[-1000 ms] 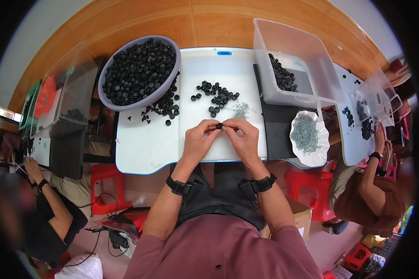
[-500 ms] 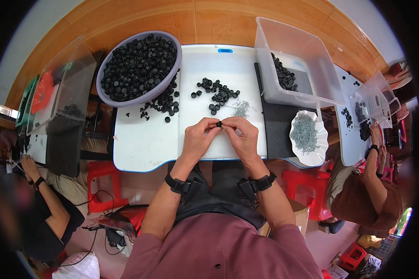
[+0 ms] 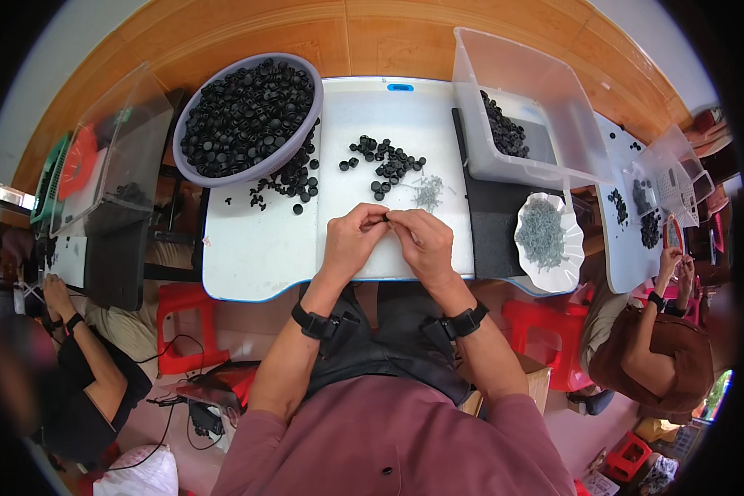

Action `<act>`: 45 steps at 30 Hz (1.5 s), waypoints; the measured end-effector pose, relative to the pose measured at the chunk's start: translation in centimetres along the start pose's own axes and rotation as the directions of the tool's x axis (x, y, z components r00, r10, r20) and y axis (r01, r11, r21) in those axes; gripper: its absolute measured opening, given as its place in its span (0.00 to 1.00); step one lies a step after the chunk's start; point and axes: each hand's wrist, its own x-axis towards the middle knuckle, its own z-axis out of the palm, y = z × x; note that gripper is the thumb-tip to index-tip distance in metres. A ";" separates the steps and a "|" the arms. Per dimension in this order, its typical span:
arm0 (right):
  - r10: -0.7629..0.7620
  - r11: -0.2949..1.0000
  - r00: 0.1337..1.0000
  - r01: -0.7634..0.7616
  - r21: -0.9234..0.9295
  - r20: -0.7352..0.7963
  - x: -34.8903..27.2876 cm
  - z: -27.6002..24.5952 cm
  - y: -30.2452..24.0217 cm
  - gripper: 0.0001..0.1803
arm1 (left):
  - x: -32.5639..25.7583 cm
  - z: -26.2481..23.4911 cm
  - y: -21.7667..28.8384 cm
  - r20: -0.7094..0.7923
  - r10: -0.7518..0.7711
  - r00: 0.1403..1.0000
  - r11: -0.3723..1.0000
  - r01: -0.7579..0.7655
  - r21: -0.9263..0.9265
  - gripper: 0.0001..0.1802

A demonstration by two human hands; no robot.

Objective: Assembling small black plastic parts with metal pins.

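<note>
My left hand [image 3: 352,241] and my right hand [image 3: 426,244] meet over the white table near its front edge. Between their fingertips they pinch a small black part [image 3: 386,217], mostly covered by the fingers. Beyond them lies a loose group of small round black caps [image 3: 394,169]. To the right of the caps, close to my right hand, is a little heap of thin grey pin-like pieces [image 3: 427,193]. More of these fill a white scalloped dish [image 3: 574,250] at the right.
A lilac basin [image 3: 312,124] heaped with black caps stands back left, with spilled caps [image 3: 293,182] beside it. Back right is a clear plastic bin [image 3: 546,169] holding black parts. Co-workers sit on both sides. Red stools [image 3: 182,331] stand below the table.
My right fingers have shifted slightly left and now cover more of the black part. The right-hand co-worker's hands have moved.
</note>
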 end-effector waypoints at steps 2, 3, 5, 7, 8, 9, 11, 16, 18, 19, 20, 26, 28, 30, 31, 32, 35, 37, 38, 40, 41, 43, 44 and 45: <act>-0.024 0.999 1.000 0.024 -0.043 -0.002 0.0 0.1 0.1 0.11 | 0.1 -0.2 -0.1 0.030 0.000 1.000 0.999 0.001 -0.048 0.15; -0.024 0.999 1.000 0.024 -0.042 -0.005 -0.1 0.2 0.1 0.11 | 0.1 -0.2 -0.2 0.031 0.002 1.000 0.999 0.000 -0.046 0.15; -0.002 0.999 1.000 0.001 -0.051 -0.013 -0.1 0.2 0.0 0.13 | 0.1 -0.3 -0.1 0.029 0.006 1.000 0.993 -0.003 -0.116 0.17; -0.028 0.997 0.999 0.027 -0.071 -0.016 -0.2 0.1 0.0 0.14 | 0.2 -0.6 0.0 0.067 -0.049 0.997 0.987 0.059 -0.152 0.16; -0.054 0.994 0.998 0.053 -0.094 -0.015 -0.3 0.0 0.0 0.15 | 0.3 -0.7 0.2 0.107 -0.105 0.989 0.974 0.124 -0.189 0.16; -0.053 0.994 0.998 0.052 -0.092 -0.017 -0.3 -0.1 0.0 0.15 | 0.4 -0.8 0.1 0.108 -0.105 0.989 0.974 0.124 -0.187 0.16; -0.113 0.987 0.994 0.113 -0.118 0.010 -0.3 -0.3 -0.1 0.14 | 0.6 -1.0 -0.4 0.165 -0.161 0.973 0.943 0.201 -0.265 0.15; 0.058 0.996 0.998 -0.057 0.076 -0.008 -0.1 -0.2 -0.3 0.13 | 0.3 -0.8 -0.7 0.117 -0.163 0.980 0.947 0.188 -0.261 0.15; 0.237 0.946 0.971 -0.227 0.229 -0.016 -0.1 -0.2 -0.1 0.12 | 0.3 -0.7 -0.5 0.106 -0.159 0.982 0.945 0.183 -0.273 0.16; 0.317 0.916 0.948 -0.310 0.253 0.015 0.0 -0.3 0.3 0.09 | 0.2 -0.6 -0.5 0.093 -0.146 0.985 0.957 0.165 -0.240 0.16; 0.394 0.879 0.918 -0.391 0.274 0.048 0.0 -0.4 0.6 0.07 | 0.2 -0.6 -0.5 0.081 -0.133 0.988 0.967 0.147 -0.207 0.16; 0.354 0.908 0.932 -0.363 0.210 0.081 0.0 -0.3 0.6 0.05 | 0.0 -0.7 0.0 0.120 -0.125 0.985 0.981 0.141 -0.132 0.16; 0.348 0.916 0.933 -0.359 0.180 0.089 0.1 -0.3 0.8 0.05 | 0.2 -0.7 0.3 0.124 -0.130 0.984 0.976 0.149 -0.158 0.17; 0.341 0.924 0.935 -0.353 0.150 0.098 0.0 -0.3 0.9 0.05 | 0.5 -0.8 0.2 0.127 -0.134 0.983 0.971 0.156 -0.182 0.17; 0.326 0.934 0.941 -0.336 0.122 0.096 0.0 -0.1 0.9 0.05 | 0.6 -0.9 0.0 0.157 -0.135 0.978 0.968 0.164 -0.189 0.17; 0.309 0.944 0.946 -0.318 0.094 0.094 -0.1 0.0 0.9 0.05 | 0.6 -1.1 -0.3 0.187 -0.134 0.973 0.966 0.170 -0.194 0.17; 0.337 0.919 0.935 -0.352 0.177 0.110 0.3 0.0 1.0 0.05 | 0.7 -1.1 -0.1 0.163 -0.185 0.969 0.965 0.211 -0.155 0.16; 0.383 0.879 0.915 -0.403 0.254 0.126 -0.5 -0.1 2.0 0.05 | 0.3 -0.5 0.2 0.170 -0.171 0.970 0.951 0.208 -0.230 0.15; 0.435 0.826 0.886 -0.463 0.321 0.158 -0.6 -0.1 2.1 0.05 | 0.2 -0.4 0.0 0.180 -0.162 0.970 0.937 0.208 -0.280 0.14; 0.452 0.815 0.878 -0.478 0.327 0.158 -0.6 0.1 2.2 0.05 | 0.3 -0.2 -0.4 0.146 -0.149 0.978 0.948 0.184 -0.260 0.14; 0.494 0.798 0.856 -0.516 0.311 0.154 -0.7 0.0 2.0 0.05 | 0.2 -0.1 -0.5 0.137 -0.140 0.981 0.955 0.170 -0.242 0.13; 0.483 0.804 0.860 -0.510 0.306 0.163 -0.3 0.2 1.6 0.05 | 0.3 -0.3 -0.7 0.121 -0.127 0.985 0.960 0.153 -0.236 0.13; 0.490 0.805 0.857 -0.516 0.292 0.161 0.0 0.2 1.3 0.04 | 0.4 -0.5 -0.6 0.108 -0.119 0.987 0.960 0.142 -0.241 0.12; 0.481 0.826 0.862 -0.506 0.248 0.158 0.1 0.1 0.8 0.04 | 0.2 -0.6 -0.5 0.103 -0.128 0.986 0.964 0.148 -0.219 0.12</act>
